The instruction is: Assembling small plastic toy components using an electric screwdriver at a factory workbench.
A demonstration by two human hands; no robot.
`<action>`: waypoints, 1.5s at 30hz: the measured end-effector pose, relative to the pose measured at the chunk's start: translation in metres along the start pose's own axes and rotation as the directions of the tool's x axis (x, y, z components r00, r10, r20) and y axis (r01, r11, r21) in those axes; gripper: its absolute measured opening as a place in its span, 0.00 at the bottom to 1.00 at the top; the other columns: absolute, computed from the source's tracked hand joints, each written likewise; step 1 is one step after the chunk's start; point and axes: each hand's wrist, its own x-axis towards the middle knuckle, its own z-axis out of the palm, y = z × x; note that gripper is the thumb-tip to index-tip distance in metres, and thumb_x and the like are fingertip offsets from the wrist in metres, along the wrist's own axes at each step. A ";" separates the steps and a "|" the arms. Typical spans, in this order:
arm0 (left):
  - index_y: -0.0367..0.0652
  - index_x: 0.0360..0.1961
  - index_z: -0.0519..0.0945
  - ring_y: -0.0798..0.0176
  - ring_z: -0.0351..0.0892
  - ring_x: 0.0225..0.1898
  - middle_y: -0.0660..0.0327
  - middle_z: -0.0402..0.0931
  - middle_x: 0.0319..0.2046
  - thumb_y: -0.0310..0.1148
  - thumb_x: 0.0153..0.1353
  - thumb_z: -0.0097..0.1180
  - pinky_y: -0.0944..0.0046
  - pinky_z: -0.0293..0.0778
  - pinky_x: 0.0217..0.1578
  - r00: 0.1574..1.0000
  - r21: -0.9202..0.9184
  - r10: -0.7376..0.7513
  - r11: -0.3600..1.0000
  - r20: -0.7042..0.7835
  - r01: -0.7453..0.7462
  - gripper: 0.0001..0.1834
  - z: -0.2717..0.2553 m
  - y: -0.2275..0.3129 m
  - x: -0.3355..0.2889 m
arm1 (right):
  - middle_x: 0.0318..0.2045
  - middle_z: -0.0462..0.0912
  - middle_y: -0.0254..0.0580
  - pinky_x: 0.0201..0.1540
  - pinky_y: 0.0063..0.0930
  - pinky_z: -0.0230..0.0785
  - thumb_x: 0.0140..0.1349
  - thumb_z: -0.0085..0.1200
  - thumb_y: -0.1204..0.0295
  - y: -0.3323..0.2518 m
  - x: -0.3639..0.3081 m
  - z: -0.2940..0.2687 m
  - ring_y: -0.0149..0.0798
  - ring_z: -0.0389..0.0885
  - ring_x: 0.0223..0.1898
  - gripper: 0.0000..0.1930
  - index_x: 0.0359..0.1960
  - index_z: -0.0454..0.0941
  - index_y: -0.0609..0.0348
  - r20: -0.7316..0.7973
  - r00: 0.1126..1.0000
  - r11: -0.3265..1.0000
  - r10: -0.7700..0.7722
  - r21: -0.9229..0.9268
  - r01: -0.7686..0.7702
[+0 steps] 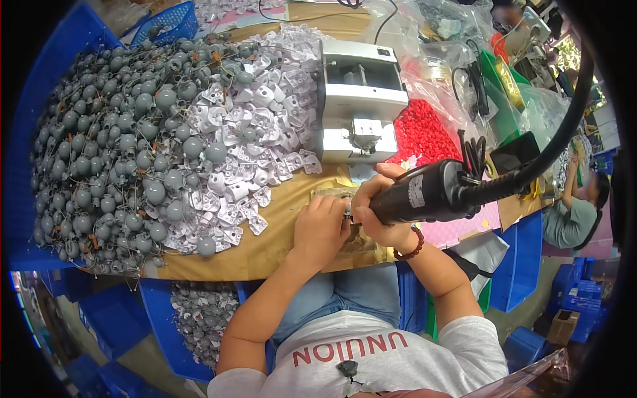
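My right hand [379, 222] is wrapped round a black corded electric screwdriver [421, 192], which lies nearly level with its front end toward my left hand. Close beside it, my left hand [321, 229] is closed, fingertips pinched at the screwdriver's tip over the brown table edge. A small part seems to be between those fingertips, mostly hidden, so its kind cannot be told. To the left lies a heap of white plastic pieces with holes [242, 149]. Beyond it is a large pile of round grey bulb-like parts with thin wires [109, 159].
A white machine [361, 99] stands ahead, beside a heap of small red parts [424, 132]. The thick black cord [564, 142] arches at the right. A blue bin of grey and white parts [159, 325] stands below the table. A co-worker [572, 219] sits at far right.
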 end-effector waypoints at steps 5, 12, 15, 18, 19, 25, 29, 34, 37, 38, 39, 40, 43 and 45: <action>0.45 0.43 0.77 0.50 0.76 0.44 0.58 0.77 0.38 0.26 0.48 0.65 0.51 0.75 0.42 0.999 -0.021 0.007 1.000 -0.031 -0.007 0.19 0.001 0.000 0.000 | 0.28 0.77 0.40 0.32 0.26 0.73 0.63 0.58 0.83 -0.004 -0.002 0.001 0.33 0.79 0.26 0.41 0.73 0.47 0.54 0.015 0.999 0.999 -0.038 -0.007 0.038; 0.45 0.43 0.76 0.49 0.76 0.46 0.58 0.77 0.40 0.27 0.49 0.66 0.51 0.75 0.43 0.999 0.012 -0.034 0.999 0.008 0.033 0.19 0.005 0.002 -0.001 | 0.28 0.79 0.39 0.29 0.21 0.69 0.60 0.60 0.83 -0.010 0.007 0.003 0.28 0.77 0.24 0.39 0.71 0.54 0.57 -0.042 0.999 0.999 0.023 -0.033 -0.025; 0.45 0.46 0.77 0.50 0.76 0.48 0.58 0.77 0.42 0.29 0.49 0.67 0.50 0.74 0.44 0.998 0.055 -0.055 0.997 -0.035 0.057 0.21 0.008 0.006 -0.001 | 0.28 0.79 0.36 0.31 0.22 0.71 0.60 0.59 0.83 -0.022 0.019 -0.003 0.28 0.78 0.25 0.34 0.68 0.59 0.61 -0.233 0.960 0.988 0.153 0.008 -0.156; 0.44 0.49 0.77 0.50 0.75 0.51 0.59 0.77 0.45 0.31 0.49 0.69 0.50 0.73 0.47 0.995 0.112 -0.090 0.989 -0.050 0.095 0.24 0.008 0.010 -0.003 | 0.32 0.80 0.33 0.36 0.24 0.74 0.63 0.59 0.81 -0.025 0.033 -0.023 0.28 0.80 0.29 0.28 0.64 0.64 0.65 -0.496 0.814 0.953 0.301 0.123 -0.277; 0.44 0.50 0.78 0.50 0.75 0.52 0.59 0.77 0.47 0.31 0.50 0.69 0.50 0.73 0.48 0.994 0.133 -0.101 0.985 -0.045 0.106 0.24 0.006 0.012 -0.003 | 0.34 0.80 0.33 0.37 0.23 0.73 0.64 0.59 0.80 -0.021 0.035 -0.034 0.28 0.80 0.31 0.27 0.64 0.65 0.65 -0.575 0.741 0.933 0.346 0.126 -0.338; 0.43 0.53 0.79 0.52 0.77 0.55 0.59 0.81 0.50 0.31 0.53 0.69 0.53 0.72 0.52 0.992 0.105 0.072 0.993 -0.104 -0.061 0.25 0.012 0.001 -0.017 | 0.60 0.75 0.52 0.60 0.30 0.69 0.64 0.62 0.77 0.053 -0.018 -0.052 0.40 0.77 0.59 0.28 0.65 0.68 0.66 -0.641 0.766 0.959 -0.041 -0.240 -0.149; 0.45 0.54 0.79 0.55 0.80 0.53 0.61 0.83 0.49 0.30 0.55 0.69 0.54 0.71 0.50 0.979 0.140 0.120 0.985 -0.162 -0.098 0.24 0.019 0.003 -0.027 | 0.60 0.76 0.55 0.63 0.41 0.66 0.59 0.64 0.77 0.021 -0.049 -0.029 0.54 0.74 0.61 0.18 0.52 0.80 0.64 -0.342 0.932 0.731 -0.118 -0.665 -0.151; 0.45 0.54 0.79 0.55 0.80 0.52 0.61 0.82 0.49 0.30 0.55 0.69 0.54 0.71 0.49 0.984 0.146 0.111 0.985 -0.138 -0.090 0.24 0.018 0.004 -0.025 | 0.41 0.85 0.48 0.50 0.36 0.74 0.61 0.64 0.77 0.032 -0.053 -0.006 0.49 0.82 0.45 0.08 0.42 0.84 0.65 -0.237 0.965 0.931 0.117 -0.312 -0.189; 0.44 0.53 0.78 0.53 0.80 0.51 0.59 0.82 0.48 0.30 0.55 0.69 0.54 0.71 0.48 0.986 0.145 0.110 0.985 -0.127 -0.091 0.23 0.017 0.004 -0.024 | 0.33 0.86 0.45 0.42 0.30 0.76 0.65 0.60 0.76 0.037 -0.045 0.000 0.39 0.84 0.36 0.05 0.38 0.85 0.66 -0.277 0.939 0.967 0.203 -0.095 -0.237; 0.44 0.52 0.78 0.53 0.81 0.50 0.58 0.82 0.47 0.29 0.54 0.69 0.54 0.71 0.48 0.986 0.146 0.106 0.985 -0.126 -0.087 0.23 0.017 0.004 -0.023 | 0.33 0.86 0.44 0.41 0.29 0.75 0.67 0.59 0.76 0.039 -0.044 0.003 0.37 0.84 0.37 0.05 0.38 0.84 0.66 -0.285 0.923 0.960 0.259 -0.024 -0.278; 0.43 0.51 0.78 0.52 0.81 0.49 0.57 0.82 0.46 0.28 0.53 0.70 0.53 0.72 0.47 0.987 0.145 0.097 0.986 -0.125 -0.078 0.23 0.017 0.005 -0.022 | 0.33 0.86 0.43 0.40 0.28 0.75 0.68 0.58 0.75 0.042 -0.044 0.007 0.34 0.84 0.36 0.06 0.38 0.83 0.66 -0.299 0.907 0.953 0.298 0.034 -0.302; 0.42 0.50 0.79 0.51 0.81 0.48 0.57 0.82 0.46 0.28 0.53 0.70 0.53 0.72 0.46 0.987 0.145 0.098 0.986 -0.126 -0.079 0.23 0.016 0.006 -0.021 | 0.32 0.86 0.42 0.40 0.28 0.75 0.70 0.57 0.74 0.046 -0.043 0.010 0.32 0.84 0.36 0.07 0.38 0.82 0.66 -0.312 0.890 0.943 0.333 0.092 -0.321; 0.42 0.49 0.79 0.50 0.81 0.47 0.56 0.82 0.44 0.27 0.52 0.71 0.53 0.72 0.45 0.986 0.145 0.110 0.985 -0.124 -0.092 0.22 0.015 0.007 -0.019 | 0.29 0.85 0.40 0.35 0.25 0.74 0.74 0.53 0.72 0.053 -0.039 0.021 0.27 0.82 0.32 0.08 0.39 0.77 0.66 -0.364 0.843 0.916 0.397 0.213 -0.340; 0.42 0.49 0.78 0.50 0.81 0.47 0.55 0.82 0.43 0.27 0.52 0.71 0.53 0.72 0.45 0.987 0.154 0.113 0.984 -0.116 -0.094 0.22 0.015 0.007 -0.020 | 0.27 0.84 0.39 0.33 0.23 0.74 0.76 0.50 0.70 0.049 -0.032 0.023 0.26 0.81 0.28 0.08 0.41 0.74 0.65 -0.382 0.809 0.891 0.447 0.272 -0.363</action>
